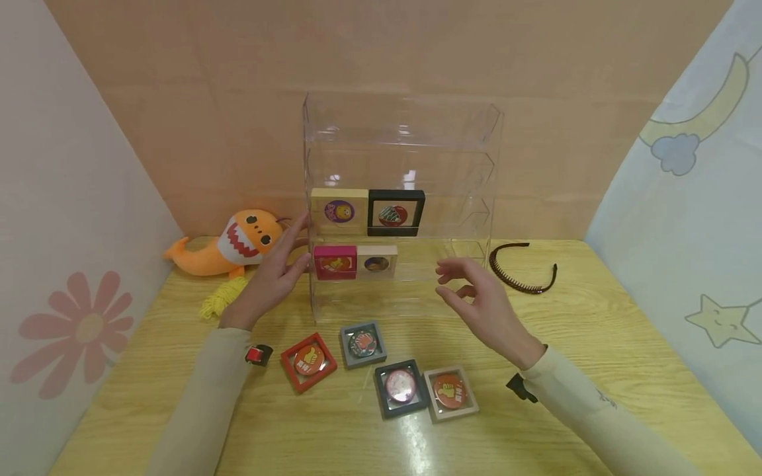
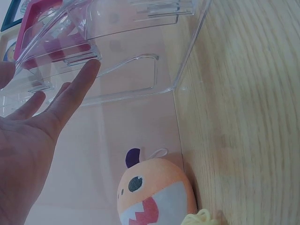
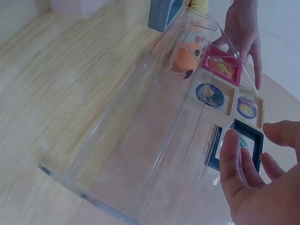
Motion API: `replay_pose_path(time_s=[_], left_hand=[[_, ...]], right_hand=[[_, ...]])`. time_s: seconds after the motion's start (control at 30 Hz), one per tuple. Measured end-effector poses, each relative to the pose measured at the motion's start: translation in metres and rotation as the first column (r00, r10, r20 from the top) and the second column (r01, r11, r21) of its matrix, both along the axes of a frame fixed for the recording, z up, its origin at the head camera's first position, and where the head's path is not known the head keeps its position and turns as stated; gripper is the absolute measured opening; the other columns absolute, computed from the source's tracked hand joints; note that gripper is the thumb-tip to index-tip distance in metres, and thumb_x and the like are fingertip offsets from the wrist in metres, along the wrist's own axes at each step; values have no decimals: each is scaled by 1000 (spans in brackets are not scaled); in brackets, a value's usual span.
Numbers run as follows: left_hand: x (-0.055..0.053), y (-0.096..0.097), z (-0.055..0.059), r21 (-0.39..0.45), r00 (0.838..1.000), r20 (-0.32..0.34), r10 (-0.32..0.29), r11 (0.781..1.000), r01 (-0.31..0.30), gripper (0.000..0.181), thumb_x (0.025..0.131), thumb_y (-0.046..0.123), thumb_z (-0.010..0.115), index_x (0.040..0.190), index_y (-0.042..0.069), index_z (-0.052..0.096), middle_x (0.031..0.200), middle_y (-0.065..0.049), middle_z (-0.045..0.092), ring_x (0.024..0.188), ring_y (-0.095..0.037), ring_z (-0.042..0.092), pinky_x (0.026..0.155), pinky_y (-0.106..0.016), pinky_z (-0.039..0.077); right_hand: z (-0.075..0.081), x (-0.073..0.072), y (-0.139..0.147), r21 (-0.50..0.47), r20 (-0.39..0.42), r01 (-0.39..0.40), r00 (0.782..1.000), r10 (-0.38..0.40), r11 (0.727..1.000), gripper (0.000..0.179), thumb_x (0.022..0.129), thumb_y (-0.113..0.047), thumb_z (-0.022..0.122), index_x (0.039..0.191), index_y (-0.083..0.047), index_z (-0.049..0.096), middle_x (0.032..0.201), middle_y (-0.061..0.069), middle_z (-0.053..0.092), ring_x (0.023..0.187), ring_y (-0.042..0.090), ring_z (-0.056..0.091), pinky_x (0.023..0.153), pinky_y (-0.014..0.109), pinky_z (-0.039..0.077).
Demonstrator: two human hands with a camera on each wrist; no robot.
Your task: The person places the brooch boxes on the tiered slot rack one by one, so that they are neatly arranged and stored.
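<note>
A clear acrylic tiered rack [image 1: 405, 142] stands upright on the table. My left hand [image 1: 276, 274] touches its left side with fairly straight fingers; in the left wrist view the fingertips [image 2: 91, 68] meet the clear side panel. My right hand [image 1: 476, 304] is in front of the rack's lower right, fingers loosely bent, nothing between them. One tier bears a cream frame [image 1: 321, 221] and a black frame [image 1: 397, 231]. On the tier below stand a magenta frame [image 1: 318, 272] and another cream frame [image 1: 389, 251], side by side at the left.
In front of the rack lie a red frame [image 1: 288, 363], a grey frame [image 1: 351, 360], a dark frame [image 1: 387, 410] and a pale frame [image 1: 443, 415]. An orange plush shark [image 1: 205, 258] and yellow yarn [image 1: 223, 297] are at left. A dark headband [image 1: 514, 284] lies at right.
</note>
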State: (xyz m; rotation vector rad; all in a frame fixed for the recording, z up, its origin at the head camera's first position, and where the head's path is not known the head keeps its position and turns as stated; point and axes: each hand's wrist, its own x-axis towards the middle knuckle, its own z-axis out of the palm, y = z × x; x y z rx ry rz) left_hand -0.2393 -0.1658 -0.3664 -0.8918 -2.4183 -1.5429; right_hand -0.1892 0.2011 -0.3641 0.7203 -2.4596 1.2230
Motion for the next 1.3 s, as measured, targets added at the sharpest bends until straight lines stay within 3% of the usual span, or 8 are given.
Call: replay_pose_path(time_s=[0.3, 0.83, 1.1, 1.3], left_hand=[[0, 0, -1, -4, 1000, 12, 11, 1000, -11, 70, 107, 1, 44, 165, 20, 9, 164, -15, 19, 141, -43, 37, 98, -56, 51], [1, 1, 0, -5, 1000, 24, 10, 1000, -10, 70, 107, 2, 45, 165, 20, 9, 165, -15, 18, 141, -44, 35, 98, -58, 50], [1, 1, -2, -12, 999, 24, 22, 1000, -21, 70, 107, 3, 45, 165, 22, 9, 164, -14, 19, 141, -44, 36, 98, -58, 50], [0, 1, -1, -5, 1000, 21, 18, 1000, -18, 71, 107, 2, 44, 165, 22, 9, 164, -15, 19, 140, -44, 36, 97, -58, 51]], right_hand=[[-5, 18, 15, 31, 81, -25, 996, 22, 999, 46, 96, -8, 70, 140, -10, 56, 119, -2, 65, 107, 18, 62, 75, 25, 58], [-30, 40, 42, 93, 144, -32, 989, 19, 995, 41, 96, -9, 71, 135, -15, 59, 120, -3, 64, 102, 17, 64, 74, 26, 58], [-42, 54, 54, 143, 262, -107, 963, 67, 984, 42, 96, -14, 71, 136, -16, 58, 125, 7, 64, 101, 20, 62, 75, 27, 57], [-46, 63, 62, 144, 341, -146, 936, 89, 979, 45, 93, -12, 74, 135, -9, 58, 124, 8, 63, 90, 21, 62, 73, 27, 55]])
